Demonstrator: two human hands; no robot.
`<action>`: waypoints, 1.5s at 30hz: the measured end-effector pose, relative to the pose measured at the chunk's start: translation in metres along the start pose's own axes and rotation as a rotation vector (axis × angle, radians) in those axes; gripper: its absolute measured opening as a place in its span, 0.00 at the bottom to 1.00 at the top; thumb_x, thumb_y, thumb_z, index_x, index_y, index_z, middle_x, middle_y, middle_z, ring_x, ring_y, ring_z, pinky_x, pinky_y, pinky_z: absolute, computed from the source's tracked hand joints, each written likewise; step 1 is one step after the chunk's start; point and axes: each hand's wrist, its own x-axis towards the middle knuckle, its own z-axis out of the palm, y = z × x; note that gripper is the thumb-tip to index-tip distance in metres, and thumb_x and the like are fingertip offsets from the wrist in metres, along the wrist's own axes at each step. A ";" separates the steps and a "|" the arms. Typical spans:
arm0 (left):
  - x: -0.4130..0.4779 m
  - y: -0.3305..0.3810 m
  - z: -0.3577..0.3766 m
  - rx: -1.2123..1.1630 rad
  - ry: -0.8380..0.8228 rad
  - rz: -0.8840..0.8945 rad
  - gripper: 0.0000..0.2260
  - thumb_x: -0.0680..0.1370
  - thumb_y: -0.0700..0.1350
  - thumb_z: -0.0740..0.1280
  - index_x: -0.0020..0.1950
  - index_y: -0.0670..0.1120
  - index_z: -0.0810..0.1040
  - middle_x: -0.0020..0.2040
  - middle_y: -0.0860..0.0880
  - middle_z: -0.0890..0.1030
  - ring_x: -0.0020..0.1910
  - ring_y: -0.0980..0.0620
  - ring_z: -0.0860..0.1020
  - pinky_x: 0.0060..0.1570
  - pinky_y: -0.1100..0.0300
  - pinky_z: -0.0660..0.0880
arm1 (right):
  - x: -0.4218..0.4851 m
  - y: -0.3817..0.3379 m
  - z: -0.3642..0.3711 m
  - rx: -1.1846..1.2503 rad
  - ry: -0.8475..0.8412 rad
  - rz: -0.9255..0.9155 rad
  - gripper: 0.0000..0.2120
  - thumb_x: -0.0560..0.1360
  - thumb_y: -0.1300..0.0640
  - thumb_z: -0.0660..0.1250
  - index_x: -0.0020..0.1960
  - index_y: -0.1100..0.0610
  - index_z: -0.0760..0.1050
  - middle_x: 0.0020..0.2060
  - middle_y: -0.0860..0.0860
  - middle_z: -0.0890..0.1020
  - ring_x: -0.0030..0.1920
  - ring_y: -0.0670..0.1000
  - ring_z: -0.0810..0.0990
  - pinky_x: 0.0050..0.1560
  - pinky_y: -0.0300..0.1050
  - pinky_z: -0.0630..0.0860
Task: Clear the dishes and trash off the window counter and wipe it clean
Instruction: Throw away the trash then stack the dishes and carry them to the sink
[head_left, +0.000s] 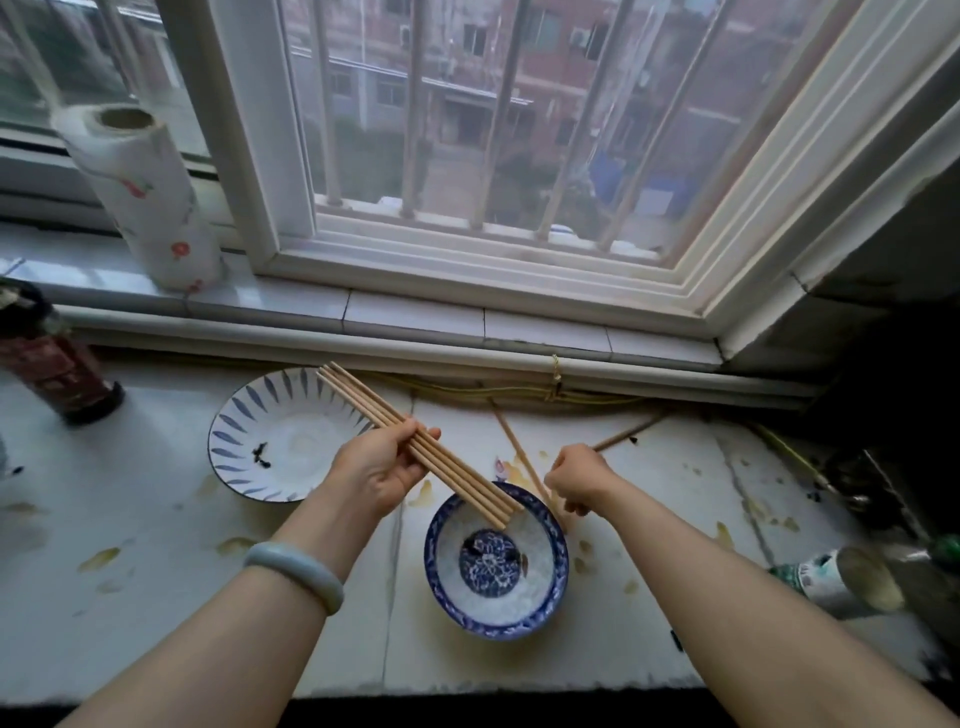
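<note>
A bundle of about 5 long pale wooden chopsticks (415, 446) is clasped in the left hand (382, 467), the fingers curled over the sticks and the thumb beneath. The bundle is held slanted, its near ends over the rim of a small blue-and-white floral porcelain bowl (496, 564) and its far ends over a wide white plate with blue leaf strokes round its rim (283, 436). A pale jade-coloured bangle (293, 571) is worn on the left wrist.

The right hand (579, 480) is closed into a loose fist around 1 single wooden chopstick (517, 452), whose far end points toward the window. A second loose chopstick (631, 431) appears from behind that hand; whether it is also gripped cannot be told.

Both dishes rest on the white stained stone counter (156, 597), marked with yellowish smears. A printed paper towel roll (148, 200) stands on the tiled sill, a dark red bottle (57, 364) at the left, and a toppled green-and-white can (841, 582) lies at the right.
</note>
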 end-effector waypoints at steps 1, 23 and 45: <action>0.001 -0.001 -0.001 0.004 0.007 0.002 0.07 0.82 0.35 0.59 0.59 0.37 0.72 0.47 0.38 0.77 0.46 0.45 0.79 0.53 0.46 0.74 | 0.004 0.001 0.001 -0.021 0.022 -0.010 0.04 0.74 0.63 0.62 0.46 0.63 0.74 0.34 0.58 0.77 0.28 0.54 0.75 0.24 0.40 0.70; 0.009 -0.052 0.040 0.119 -0.063 -0.203 0.03 0.80 0.34 0.61 0.48 0.35 0.73 0.44 0.38 0.77 0.44 0.44 0.78 0.51 0.47 0.78 | -0.044 0.006 -0.055 0.042 -0.333 -0.208 0.07 0.71 0.61 0.68 0.47 0.63 0.78 0.35 0.53 0.75 0.29 0.47 0.69 0.27 0.39 0.66; 0.014 -0.031 0.032 0.066 0.007 -0.103 0.04 0.80 0.35 0.61 0.47 0.36 0.74 0.43 0.40 0.77 0.45 0.46 0.78 0.47 0.47 0.77 | 0.054 0.035 -0.045 0.364 0.165 0.254 0.12 0.76 0.57 0.61 0.56 0.64 0.72 0.35 0.56 0.77 0.27 0.51 0.73 0.24 0.36 0.68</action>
